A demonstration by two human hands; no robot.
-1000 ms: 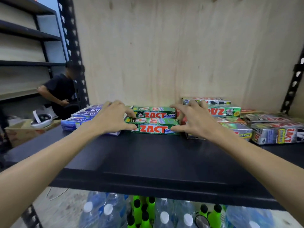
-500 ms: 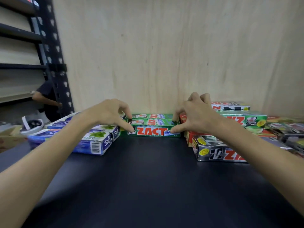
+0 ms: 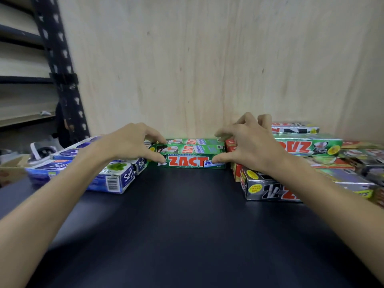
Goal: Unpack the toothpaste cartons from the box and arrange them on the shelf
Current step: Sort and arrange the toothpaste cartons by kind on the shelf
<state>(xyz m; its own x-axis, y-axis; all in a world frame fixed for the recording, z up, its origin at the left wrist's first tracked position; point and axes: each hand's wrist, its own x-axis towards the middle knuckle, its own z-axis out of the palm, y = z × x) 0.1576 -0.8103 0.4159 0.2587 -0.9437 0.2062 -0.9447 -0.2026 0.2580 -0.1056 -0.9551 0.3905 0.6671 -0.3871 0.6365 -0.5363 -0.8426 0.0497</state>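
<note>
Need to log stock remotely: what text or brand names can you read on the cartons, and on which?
"ZACT" and a cut-off "Whit": green carton pinched between left hand and right hand.
"ZACT", upside down: green carton on right pile.
"Safi": blue carton end.
Silver carton: partial red and black letters, unreadable.
Barcode digits, small print: too small.

Shop stockroom: metal racking (image 3: 62, 65), stacked toothpaste cartons (image 3: 187, 154)

On the dark shelf (image 3: 187, 225), the left hand (image 3: 128, 145) and right hand (image 3: 249, 147) pinch opposite ends of the green ZACT cartons (image 3: 188, 154), flanked by blue Safi cartons (image 3: 116, 177) and silver cartons (image 3: 268, 189).
</note>
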